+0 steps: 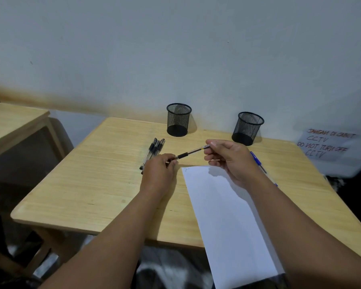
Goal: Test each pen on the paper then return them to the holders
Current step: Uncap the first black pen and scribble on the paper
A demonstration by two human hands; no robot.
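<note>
The wooden worktop stands against a pale wall. A white sheet of paper lies on it at a slant, its near end hanging past the front edge; thin and limp, it would likely slide or crease under a pressing nib unless held flat. A faint scribble sits at its far corner, too small to read.

At the back stand two black mesh holders, well apart, both upright and seemingly with no pens in them. They look light and could tip if a pen is dropped in carelessly.

A paper sign at the far right reads "JANGAN DI CABUT CCTV" and "DO NOT TURN OFF CCTV".

The left hand pinches the tip end of a clear pen, fingers curled around it; whether it grips a cap or the nib end is hidden. The right hand pinches the opposite end between thumb and fingertips, so the pen hangs just above the worktop, beyond the paper's far corner. It is light, stiff and smooth, and the black rubber grip is the surest place to hold.

Three similar black pens lie side by side left of the hands. A blue pen lies on the right, partly hidden by the right wrist. No brand is legible.
</note>
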